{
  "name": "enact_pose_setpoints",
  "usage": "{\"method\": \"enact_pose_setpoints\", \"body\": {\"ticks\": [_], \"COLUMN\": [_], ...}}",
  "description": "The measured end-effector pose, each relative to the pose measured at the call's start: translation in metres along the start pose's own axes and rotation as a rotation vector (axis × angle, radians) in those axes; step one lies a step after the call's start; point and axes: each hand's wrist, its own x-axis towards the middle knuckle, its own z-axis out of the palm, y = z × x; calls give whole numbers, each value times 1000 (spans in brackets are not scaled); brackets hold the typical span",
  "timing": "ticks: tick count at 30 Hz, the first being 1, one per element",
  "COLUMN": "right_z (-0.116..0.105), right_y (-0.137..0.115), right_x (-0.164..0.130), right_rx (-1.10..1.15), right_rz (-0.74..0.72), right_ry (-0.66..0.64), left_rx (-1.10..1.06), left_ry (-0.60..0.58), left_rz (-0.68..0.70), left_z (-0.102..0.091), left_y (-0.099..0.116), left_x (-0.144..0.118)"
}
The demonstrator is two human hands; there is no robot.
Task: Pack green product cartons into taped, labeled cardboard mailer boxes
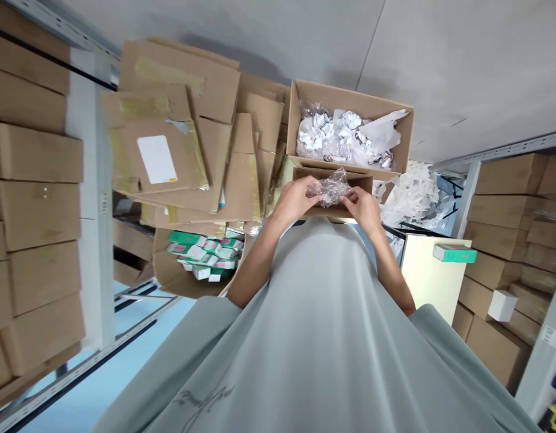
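Note:
A crumpled piece of clear bubble wrap point(334, 188) is held between my two hands. My left hand point(297, 197) pinches its left side, and my right hand point(362, 207) grips the right side with thumb and fingers. Directly under the wrap stands an open cardboard box point(363, 181), whose inside is mostly hidden by my hands and the wrap. Just behind it is a larger cardboard box point(350, 93) with crumpled paper point(323, 131) and clear plastic wrap in it.
Flattened cardboard point(187, 144) is piled at the left. Below it, an open carton point(169, 273) holds several green-and-white small boxes point(210, 255). Another green box point(455, 253) lies on a pale surface point(431, 276) at right. Shelves of cartons point(41, 210) flank both sides; white scraps point(413, 195) heap at right.

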Motion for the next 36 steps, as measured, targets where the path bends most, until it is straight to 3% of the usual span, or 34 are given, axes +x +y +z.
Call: {"method": "enact_pose_setpoints", "body": {"ticks": [5,9,12,18,23,26,30,33,36], "right_z": [-3,-15,-16,-2,0,0,8,19,30], "right_y": [9,29,48,70,82,94,113,123,128], "right_x": [-6,-21,-27,-27,-45,-76,-141,-202,-264], "right_rx": [-162,-192,-192,-222,-181,-101,7,118,255], "right_rz": [73,98,123,155,163,205,350,523,689], "right_ry": [-4,120,171,75,133,219,351,471,614], "left_rx": [73,181,296,378,341,259,173,108,60], "left_ry": [164,301,399,323,341,278,105,-70,-252], "left_rz": [-3,-24,-113,-391,-390,-297,-147,-74,5], "left_z": [9,2,2,20,25,24,36,61,98], "left_y": [-1,-7,-20,-35,-34,-31,-21,-10,6], "left_x": [-10,-23,-30,-38,-50,-55,-52,-43,-36]}}
